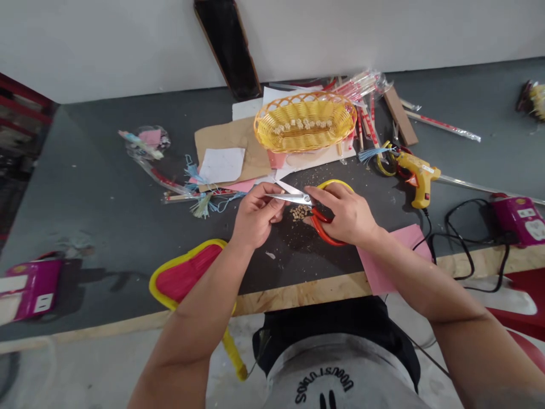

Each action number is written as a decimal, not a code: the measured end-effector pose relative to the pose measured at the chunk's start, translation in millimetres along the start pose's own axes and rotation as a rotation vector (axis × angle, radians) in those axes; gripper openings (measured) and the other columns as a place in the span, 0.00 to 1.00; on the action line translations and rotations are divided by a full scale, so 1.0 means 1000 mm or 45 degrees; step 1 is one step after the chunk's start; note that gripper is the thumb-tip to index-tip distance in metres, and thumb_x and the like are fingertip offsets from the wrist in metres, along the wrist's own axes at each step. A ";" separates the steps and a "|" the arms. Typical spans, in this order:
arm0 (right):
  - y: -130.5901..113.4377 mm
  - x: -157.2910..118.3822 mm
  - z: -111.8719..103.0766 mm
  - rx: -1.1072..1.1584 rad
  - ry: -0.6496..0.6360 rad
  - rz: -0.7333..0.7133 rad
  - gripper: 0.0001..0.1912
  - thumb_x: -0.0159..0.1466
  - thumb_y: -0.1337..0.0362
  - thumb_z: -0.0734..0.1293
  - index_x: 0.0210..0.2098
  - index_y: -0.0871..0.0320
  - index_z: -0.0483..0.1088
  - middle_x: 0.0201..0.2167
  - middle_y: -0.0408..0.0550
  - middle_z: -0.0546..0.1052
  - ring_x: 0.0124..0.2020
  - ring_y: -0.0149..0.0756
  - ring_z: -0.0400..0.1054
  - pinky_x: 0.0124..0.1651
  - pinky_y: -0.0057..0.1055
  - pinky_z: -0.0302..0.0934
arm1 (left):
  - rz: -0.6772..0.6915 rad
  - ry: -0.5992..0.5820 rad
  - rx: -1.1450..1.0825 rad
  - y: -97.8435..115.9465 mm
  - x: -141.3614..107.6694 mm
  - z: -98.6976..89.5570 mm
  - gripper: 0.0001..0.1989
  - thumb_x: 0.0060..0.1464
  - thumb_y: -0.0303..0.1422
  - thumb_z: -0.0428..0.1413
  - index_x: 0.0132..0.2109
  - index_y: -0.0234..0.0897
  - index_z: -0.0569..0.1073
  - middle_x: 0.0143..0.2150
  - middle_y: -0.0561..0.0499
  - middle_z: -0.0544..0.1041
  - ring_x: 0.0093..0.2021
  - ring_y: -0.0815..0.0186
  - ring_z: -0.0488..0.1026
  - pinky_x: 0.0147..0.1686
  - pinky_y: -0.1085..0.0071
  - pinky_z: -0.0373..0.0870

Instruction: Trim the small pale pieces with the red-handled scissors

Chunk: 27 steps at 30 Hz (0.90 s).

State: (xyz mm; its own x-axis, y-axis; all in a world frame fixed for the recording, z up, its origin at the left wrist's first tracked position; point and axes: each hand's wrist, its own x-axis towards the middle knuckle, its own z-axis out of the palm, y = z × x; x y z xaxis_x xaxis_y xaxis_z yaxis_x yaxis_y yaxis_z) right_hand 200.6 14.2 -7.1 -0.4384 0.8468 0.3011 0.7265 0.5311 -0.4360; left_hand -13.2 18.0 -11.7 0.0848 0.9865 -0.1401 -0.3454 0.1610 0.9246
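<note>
My right hand [351, 216] grips a pair of scissors [300, 198], its fingers through the red and yellow handles. The blades stand apart and point left toward my left hand [254, 218]. My left hand is closed in a pinch beside the blades; what it holds is too small or hidden to make out. Below the scissors, a small heap of light brown cut bits [300, 213] lies on the dark tabletop, with crumbs scattered around it. Beyond my hands sits a yellow woven basket [300, 142] with a row of small pale clusters in it.
A yellow glue gun [419, 176] lies to the right, its cord running to a purple power box [519, 218]. A pink and yellow fan-shaped piece [183, 275] lies at the front left. Cardboard [230, 139], wrapped sticks [368, 122] and a leaning phone [230, 48] are behind.
</note>
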 end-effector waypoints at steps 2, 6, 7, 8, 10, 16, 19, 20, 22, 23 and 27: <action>-0.001 -0.001 0.001 0.036 -0.019 0.001 0.29 0.63 0.48 0.71 0.60 0.54 0.72 0.47 0.54 0.79 0.47 0.45 0.74 0.47 0.38 0.70 | 0.066 0.040 0.057 -0.004 0.002 -0.004 0.17 0.40 0.40 0.74 0.32 0.38 0.77 0.23 0.56 0.74 0.20 0.76 0.62 0.20 0.78 0.59; -0.002 -0.002 0.002 0.103 -0.046 0.018 0.29 0.64 0.48 0.71 0.60 0.55 0.72 0.47 0.54 0.79 0.48 0.44 0.75 0.47 0.36 0.71 | 0.133 0.072 0.131 -0.011 0.004 -0.010 0.17 0.40 0.40 0.74 0.33 0.39 0.79 0.25 0.56 0.74 0.25 0.74 0.68 0.27 0.77 0.64; -0.002 -0.002 0.002 0.116 -0.056 0.021 0.29 0.64 0.49 0.71 0.60 0.55 0.71 0.48 0.54 0.79 0.48 0.44 0.75 0.47 0.36 0.71 | 0.139 0.068 0.136 -0.011 0.005 -0.011 0.17 0.39 0.40 0.75 0.33 0.39 0.79 0.26 0.56 0.74 0.26 0.74 0.68 0.28 0.77 0.65; -0.003 -0.003 0.001 0.130 -0.065 0.022 0.29 0.64 0.49 0.71 0.61 0.55 0.71 0.48 0.54 0.79 0.48 0.44 0.75 0.48 0.36 0.71 | 0.144 0.066 0.140 -0.012 0.005 -0.011 0.17 0.39 0.40 0.75 0.33 0.39 0.79 0.27 0.56 0.75 0.27 0.74 0.68 0.29 0.77 0.65; -0.003 -0.003 0.001 0.175 -0.082 0.018 0.29 0.64 0.50 0.71 0.61 0.56 0.71 0.48 0.54 0.79 0.48 0.44 0.75 0.49 0.36 0.71 | 0.150 0.070 0.146 -0.012 0.005 -0.012 0.17 0.38 0.40 0.75 0.32 0.39 0.78 0.28 0.55 0.75 0.27 0.74 0.68 0.29 0.77 0.65; -0.002 -0.003 -0.001 0.308 -0.119 0.006 0.29 0.65 0.49 0.71 0.60 0.56 0.71 0.48 0.54 0.79 0.46 0.41 0.75 0.49 0.35 0.70 | 0.192 0.090 0.187 -0.014 0.005 -0.015 0.16 0.39 0.38 0.75 0.32 0.39 0.78 0.31 0.54 0.76 0.29 0.71 0.70 0.30 0.75 0.67; -0.002 -0.003 -0.002 0.320 -0.122 0.004 0.29 0.64 0.50 0.71 0.60 0.56 0.70 0.48 0.54 0.79 0.45 0.40 0.75 0.48 0.35 0.70 | 0.244 0.079 0.226 -0.015 0.005 -0.016 0.15 0.41 0.38 0.74 0.32 0.39 0.78 0.30 0.53 0.77 0.30 0.70 0.71 0.31 0.75 0.68; -0.002 -0.003 -0.002 0.323 -0.124 0.004 0.29 0.65 0.50 0.71 0.61 0.56 0.70 0.48 0.54 0.79 0.45 0.40 0.75 0.48 0.35 0.70 | 0.264 0.068 0.235 -0.015 0.006 -0.016 0.14 0.42 0.37 0.74 0.32 0.39 0.78 0.31 0.53 0.77 0.30 0.70 0.72 0.31 0.75 0.69; -0.002 -0.003 -0.002 0.318 -0.122 0.006 0.29 0.65 0.50 0.70 0.61 0.56 0.70 0.48 0.54 0.79 0.45 0.41 0.75 0.48 0.35 0.70 | 0.298 0.046 0.233 -0.015 0.006 -0.016 0.13 0.43 0.36 0.73 0.31 0.39 0.78 0.31 0.53 0.77 0.31 0.70 0.72 0.32 0.75 0.69; -0.002 -0.003 -0.002 0.311 -0.121 0.007 0.29 0.65 0.50 0.70 0.61 0.56 0.70 0.48 0.54 0.79 0.46 0.41 0.75 0.48 0.35 0.70 | 0.308 0.041 0.228 -0.015 0.006 -0.015 0.13 0.43 0.36 0.73 0.31 0.39 0.78 0.31 0.53 0.77 0.31 0.70 0.72 0.32 0.75 0.69; -0.003 -0.002 -0.001 0.241 -0.109 0.006 0.29 0.65 0.50 0.71 0.61 0.56 0.71 0.48 0.54 0.79 0.47 0.42 0.76 0.48 0.35 0.70 | 0.289 0.079 0.246 -0.014 0.006 -0.013 0.14 0.41 0.36 0.74 0.31 0.38 0.78 0.30 0.53 0.78 0.31 0.70 0.73 0.32 0.75 0.70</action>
State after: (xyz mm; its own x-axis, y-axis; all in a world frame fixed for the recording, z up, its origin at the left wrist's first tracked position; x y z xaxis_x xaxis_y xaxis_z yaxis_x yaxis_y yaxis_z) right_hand 200.5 10.7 -5.7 -0.4840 0.8445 0.2291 0.6199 0.5157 -0.5914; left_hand -20.4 22.1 -30.3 -0.0333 0.9975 0.0618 -0.1642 -0.0664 0.9842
